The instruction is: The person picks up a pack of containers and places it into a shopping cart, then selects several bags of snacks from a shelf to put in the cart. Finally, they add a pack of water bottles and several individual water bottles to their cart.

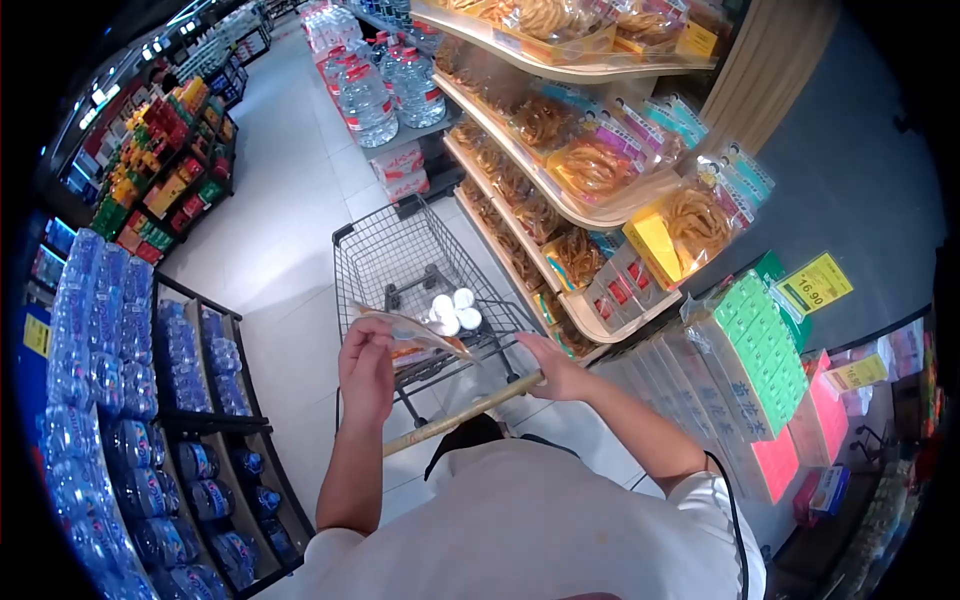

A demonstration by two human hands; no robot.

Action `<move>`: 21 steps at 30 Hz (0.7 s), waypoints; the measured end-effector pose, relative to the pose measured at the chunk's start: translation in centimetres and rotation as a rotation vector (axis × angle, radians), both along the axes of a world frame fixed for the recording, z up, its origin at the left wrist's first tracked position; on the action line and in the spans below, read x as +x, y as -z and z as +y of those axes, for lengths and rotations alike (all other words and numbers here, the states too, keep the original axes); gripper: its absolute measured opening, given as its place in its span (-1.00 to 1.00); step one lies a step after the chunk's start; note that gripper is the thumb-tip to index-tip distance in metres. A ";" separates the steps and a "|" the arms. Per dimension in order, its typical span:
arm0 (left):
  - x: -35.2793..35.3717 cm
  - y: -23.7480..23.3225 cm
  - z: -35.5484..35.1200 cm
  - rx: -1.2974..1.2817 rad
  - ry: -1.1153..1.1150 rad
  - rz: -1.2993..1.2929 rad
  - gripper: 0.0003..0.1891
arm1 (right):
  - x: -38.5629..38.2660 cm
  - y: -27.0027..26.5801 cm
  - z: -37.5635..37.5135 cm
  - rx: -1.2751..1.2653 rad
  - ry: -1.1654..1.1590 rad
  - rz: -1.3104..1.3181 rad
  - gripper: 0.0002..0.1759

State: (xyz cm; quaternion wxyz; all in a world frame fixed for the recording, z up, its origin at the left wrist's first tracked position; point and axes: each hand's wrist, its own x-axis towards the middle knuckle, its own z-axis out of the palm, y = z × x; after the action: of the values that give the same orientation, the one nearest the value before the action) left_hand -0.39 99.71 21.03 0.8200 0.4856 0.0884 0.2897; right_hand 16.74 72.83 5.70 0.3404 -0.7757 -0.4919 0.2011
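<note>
Our left hand (pixel 367 368) pinches a flat packet (pixel 415 335) by its near edge, thumb on top and fingers beneath. The packet lies just ahead of that hand, its long axis running right and slightly away, above the near end of the cart (pixel 385 250). It looks like thin glossy film, pale with an orange print, and sags a little. Our right hand (pixel 555 372) is curled around the handle bar (pixel 455 417), a smooth tan rod that slants between both hands. The left hand is plainly the nearer to the packet. Beyond it, inside the wire basket, sit several white round lids (pixel 452 310). Bagged snacks (pixel 590 165) fill the shelves right of the right hand.
</note>
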 end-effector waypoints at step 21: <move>5.1 -0.4 -4.6 0.447 0.534 0.382 -0.37 | -6.3 -12.8 -3.2 0.557 0.410 0.916 -0.68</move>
State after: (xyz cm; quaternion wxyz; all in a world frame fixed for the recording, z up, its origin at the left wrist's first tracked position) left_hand 4.72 95.09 21.39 0.7093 0.7033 0.0448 -0.0171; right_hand 10.48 69.65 18.53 0.7424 -0.5700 -0.1679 0.3095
